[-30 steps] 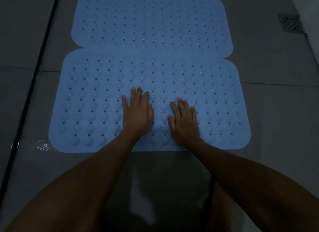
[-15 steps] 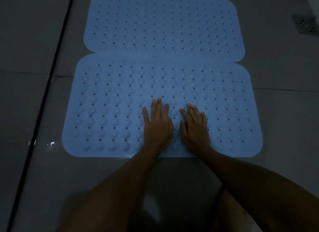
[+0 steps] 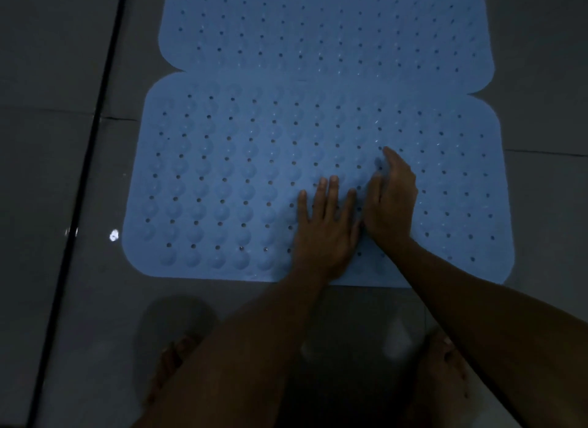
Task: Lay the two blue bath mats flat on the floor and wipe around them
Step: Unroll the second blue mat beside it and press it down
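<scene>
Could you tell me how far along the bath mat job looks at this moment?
Done: far mat and near mat lie flat, edges meeting. In hand: left hand presses the near mat; right hand is on it. Left: wiping the floor; no cloth visible.

- Grey tiled floor (image 3: 541, 224), glossy, with thin grout lines crossing it.
- Dark straight strip (image 3: 86, 185) runs along the floor's left side, top to bottom.
- Small bright glint (image 3: 113, 235) on the floor, just right of that strip.
- Two bare feet (image 3: 173, 364) on the floor's near edge.
</scene>
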